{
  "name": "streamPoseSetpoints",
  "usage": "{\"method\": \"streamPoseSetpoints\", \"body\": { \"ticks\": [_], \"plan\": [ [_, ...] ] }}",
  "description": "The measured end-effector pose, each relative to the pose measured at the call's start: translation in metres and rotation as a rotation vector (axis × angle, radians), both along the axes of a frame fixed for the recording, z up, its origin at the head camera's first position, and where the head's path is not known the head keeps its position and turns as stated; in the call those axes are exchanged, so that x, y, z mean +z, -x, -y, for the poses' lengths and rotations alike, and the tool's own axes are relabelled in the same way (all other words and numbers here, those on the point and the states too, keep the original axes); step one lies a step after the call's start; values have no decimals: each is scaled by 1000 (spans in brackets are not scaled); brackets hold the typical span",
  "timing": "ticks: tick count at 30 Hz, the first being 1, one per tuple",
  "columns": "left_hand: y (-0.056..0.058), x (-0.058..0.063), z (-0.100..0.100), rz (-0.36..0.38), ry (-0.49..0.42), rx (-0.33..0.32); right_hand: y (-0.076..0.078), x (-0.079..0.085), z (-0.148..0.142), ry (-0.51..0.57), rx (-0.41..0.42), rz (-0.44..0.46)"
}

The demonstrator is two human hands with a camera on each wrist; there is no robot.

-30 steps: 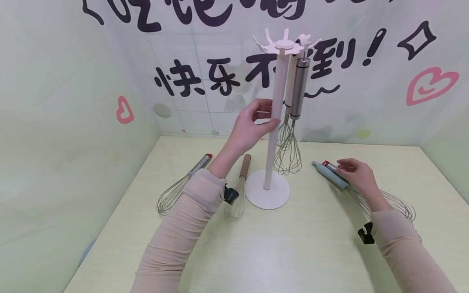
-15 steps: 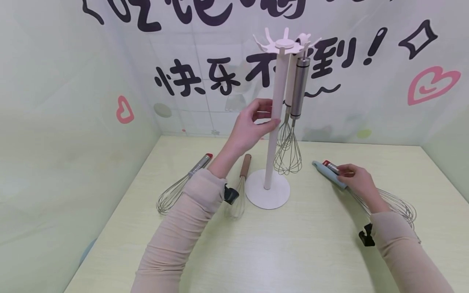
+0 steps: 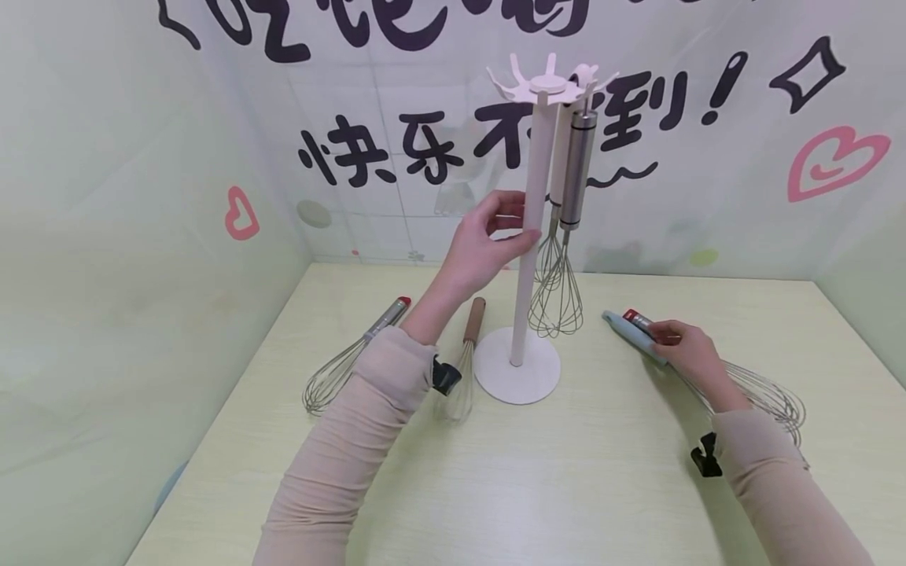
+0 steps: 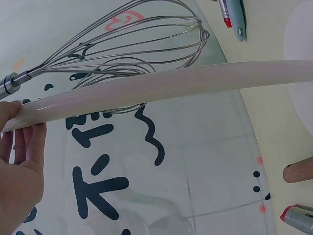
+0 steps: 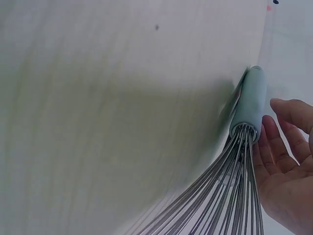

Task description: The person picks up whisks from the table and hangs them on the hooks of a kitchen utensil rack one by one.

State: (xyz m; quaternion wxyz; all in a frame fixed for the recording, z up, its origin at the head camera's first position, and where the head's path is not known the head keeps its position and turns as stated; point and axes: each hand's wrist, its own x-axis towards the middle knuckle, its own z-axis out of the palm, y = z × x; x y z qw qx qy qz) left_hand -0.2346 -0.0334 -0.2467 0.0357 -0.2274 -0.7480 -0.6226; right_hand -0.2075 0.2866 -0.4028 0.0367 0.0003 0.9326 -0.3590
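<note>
My left hand (image 3: 488, 236) grips the white pole (image 3: 535, 189) of a whisk stand, thumb in front and fingers behind. Two whisks hang from the stand's hooked top; the nearer has a metal handle (image 3: 580, 169). In the left wrist view the hand (image 4: 22, 166) holds the pole beside a hanging wire whisk (image 4: 122, 49). At the right, my right hand (image 3: 690, 350) is at a blue-handled whisk (image 3: 637, 338) and a metal-handled whisk with a red end (image 3: 637, 318). In the right wrist view its thumb is apart from the blue handle (image 5: 250, 103); finger contact is unclear.
A metal-handled whisk (image 3: 354, 358) with a red end and a brown-handled whisk (image 3: 473, 330) lie left of the stand's round base (image 3: 517, 385). Behind the pale table (image 3: 524, 487) stands a printed wall (image 3: 396, 204).
My right hand has lowered slightly toward the two whisks at the right, its thumb coming beside the blue handle. The left hand and the stand stay in place.
</note>
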Motion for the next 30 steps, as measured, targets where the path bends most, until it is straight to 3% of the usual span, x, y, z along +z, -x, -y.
{"method": "streamPoseSetpoints", "body": {
  "ticks": [30],
  "plan": [
    [0, 0, 1, -5, -2, -5, 1, -10, 3, -56, 57, 36]
  ]
}}
